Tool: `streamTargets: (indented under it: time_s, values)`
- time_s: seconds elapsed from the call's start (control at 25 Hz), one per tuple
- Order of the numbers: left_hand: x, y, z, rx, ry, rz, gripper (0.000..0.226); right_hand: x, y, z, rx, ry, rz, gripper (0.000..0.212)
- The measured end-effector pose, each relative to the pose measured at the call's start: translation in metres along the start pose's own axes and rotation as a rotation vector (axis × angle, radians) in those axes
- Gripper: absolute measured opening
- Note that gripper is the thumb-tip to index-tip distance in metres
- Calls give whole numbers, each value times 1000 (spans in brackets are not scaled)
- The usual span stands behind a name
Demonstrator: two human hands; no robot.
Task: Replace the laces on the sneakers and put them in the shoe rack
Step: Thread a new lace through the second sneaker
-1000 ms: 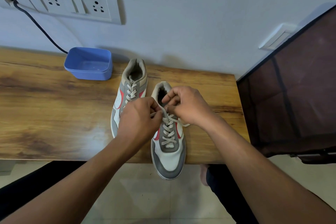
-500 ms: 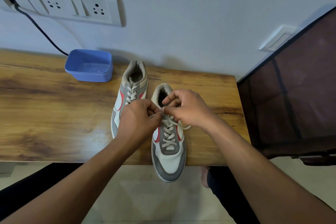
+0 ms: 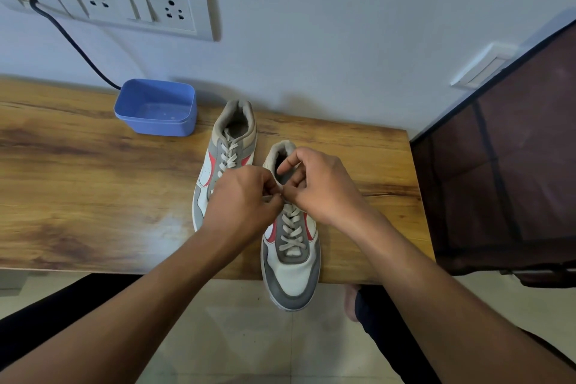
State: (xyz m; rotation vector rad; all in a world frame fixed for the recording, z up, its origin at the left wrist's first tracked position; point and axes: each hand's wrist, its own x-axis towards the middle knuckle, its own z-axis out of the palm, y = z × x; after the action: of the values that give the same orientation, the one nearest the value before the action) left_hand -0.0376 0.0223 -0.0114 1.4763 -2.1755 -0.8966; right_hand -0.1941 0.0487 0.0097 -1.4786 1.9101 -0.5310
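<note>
On the table (image 3: 93, 196), the far sneaker (image 3: 229, 140) was found laced already. The lace (image 3: 291, 227) of the near sneaker (image 3: 291, 268), overhanging the edge, was pinched at its top by the left hand (image 3: 246, 196) and right hand (image 3: 318, 187); knotting and racking were judged outstanding

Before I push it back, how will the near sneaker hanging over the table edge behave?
The near sneaker overhangs the table edge at its toe, so a tug toward you could tip it off. Its flat sole likely slides, not rolls. Its padded collar probably flexes if squeezed.
</note>
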Motion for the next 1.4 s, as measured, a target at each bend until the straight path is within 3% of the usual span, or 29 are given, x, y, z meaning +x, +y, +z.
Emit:
streamTargets:
  time_s: [0.52, 0.76, 1.0, 1.12, 1.24, 1.4]
  values:
    - [4, -2, 7, 134, -5, 145, 9, 5, 6, -1, 277, -9, 184, 36]
    - [11, -13, -16, -106, -147, -20, 6, 5, 6, -9, 289, -89, 196, 29]
    - [4, -10, -10, -175, -56, -29, 11, 8, 5, -8, 256, -121, 196, 27]
    - [8, -13, -5, -162, -49, -3, 25, 8, 8, -7, 301, -150, 196, 30]
    - [13, -12, -6, -105, -115, 10, 30, 10, 10, -7, 320, -175, 182, 31]
    - [26, -14, -15, -18, -240, 37, 15, 10, 13, -7, 311, -215, 179, 38]
